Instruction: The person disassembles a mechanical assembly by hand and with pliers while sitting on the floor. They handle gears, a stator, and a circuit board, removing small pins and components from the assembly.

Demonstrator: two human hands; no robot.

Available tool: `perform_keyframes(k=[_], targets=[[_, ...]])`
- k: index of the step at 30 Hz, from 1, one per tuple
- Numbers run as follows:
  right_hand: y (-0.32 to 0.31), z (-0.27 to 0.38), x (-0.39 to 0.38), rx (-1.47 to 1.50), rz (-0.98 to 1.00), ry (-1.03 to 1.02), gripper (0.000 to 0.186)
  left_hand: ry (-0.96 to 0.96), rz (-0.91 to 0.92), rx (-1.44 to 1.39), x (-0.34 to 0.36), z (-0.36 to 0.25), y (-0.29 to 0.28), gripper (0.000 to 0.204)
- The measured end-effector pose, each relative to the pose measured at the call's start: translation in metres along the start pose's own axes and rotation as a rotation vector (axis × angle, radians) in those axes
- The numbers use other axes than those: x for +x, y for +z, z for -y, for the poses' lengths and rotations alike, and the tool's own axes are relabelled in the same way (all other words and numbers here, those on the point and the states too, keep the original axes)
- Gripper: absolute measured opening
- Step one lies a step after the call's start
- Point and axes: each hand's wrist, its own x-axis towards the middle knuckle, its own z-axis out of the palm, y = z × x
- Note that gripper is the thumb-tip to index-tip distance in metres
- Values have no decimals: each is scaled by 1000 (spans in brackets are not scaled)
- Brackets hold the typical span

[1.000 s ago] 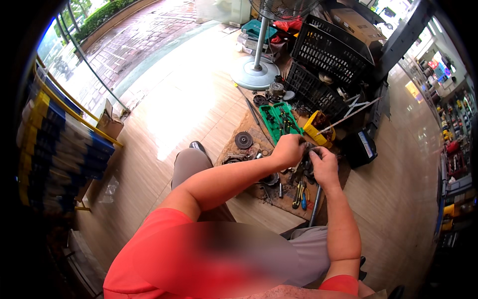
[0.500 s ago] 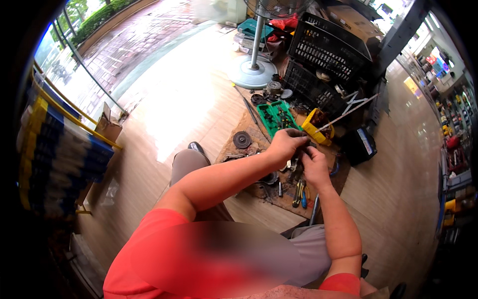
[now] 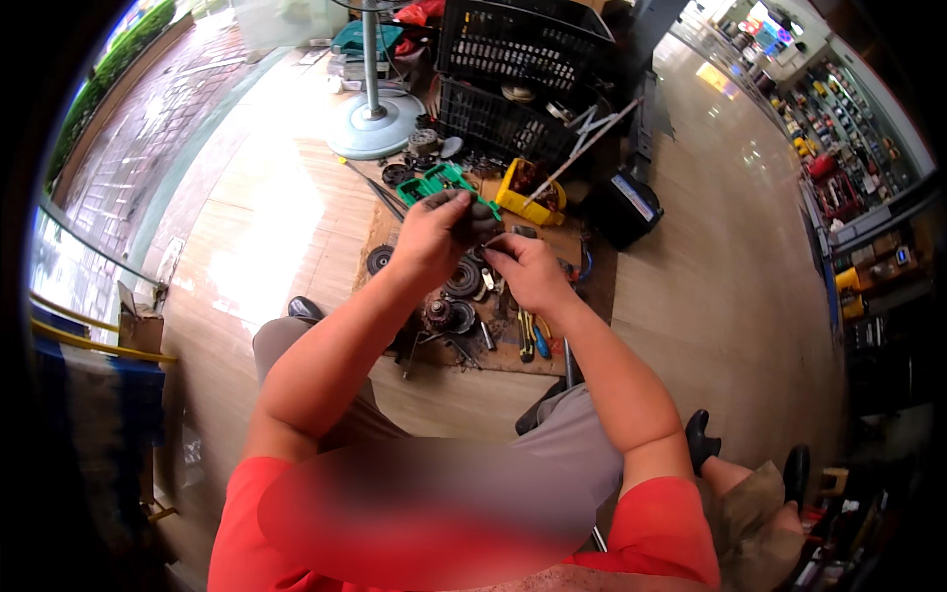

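In front of me, above a brown, grimy board (image 3: pixel 594 281), my left hand (image 3: pixel 431 237) grips a dark, greasy rounded part (image 3: pixel 479 223); its exact kind I cannot make out. My right hand (image 3: pixel 533 274) is close beside it, thumb and fingers pinched together at the part's lower edge. Whatever those fingertips hold is too small to tell. Under the hands lie a dark pulley-like wheel (image 3: pixel 380 259), a larger round metal part (image 3: pixel 462 278), a rotor-like part (image 3: pixel 438 314), pliers (image 3: pixel 525 335) and a blue-handled screwdriver (image 3: pixel 542 343). Behind my left hand sits an opened green case (image 3: pixel 419 187), partly hidden.
A yellow bin (image 3: pixel 533 209) of reddish-brown pieces stands behind the hands, with a black box-shaped battery (image 3: pixel 623 209) to its right. Stacked black crates (image 3: pixel 513 49) and a fan's round base (image 3: pixel 376 126) are farther back. Another person's bare leg (image 3: pixel 727 479) shows at lower right.
My view has turned right, so the scene sits farther left. The hands have drawn slightly apart, and the dark part in my left hand shows more. Another person's legs have come into view.
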Motion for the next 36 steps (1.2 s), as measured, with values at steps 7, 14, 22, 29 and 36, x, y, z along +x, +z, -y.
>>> perform_keyframes(k=[7, 14, 22, 29, 36], targets=[[-19, 5, -1, -133, 44, -81, 16, -65, 98, -29, 0, -11, -7, 14], [-44, 2, 0, -453, 83, -190, 14, -253, 280, 169, -5, -13, -2, 20], [-54, 1, -2, -634, 42, -206, 17, -356, 254, 721, -10, 3, 1, 22], [-38, 11, -6, -590, -73, -123, 21, -187, 222, 1145, -8, 15, -1, 23], [-5, -3, -10, -187, -98, -12, 19, -75, -30, 862, 4, 32, -20, 26]])
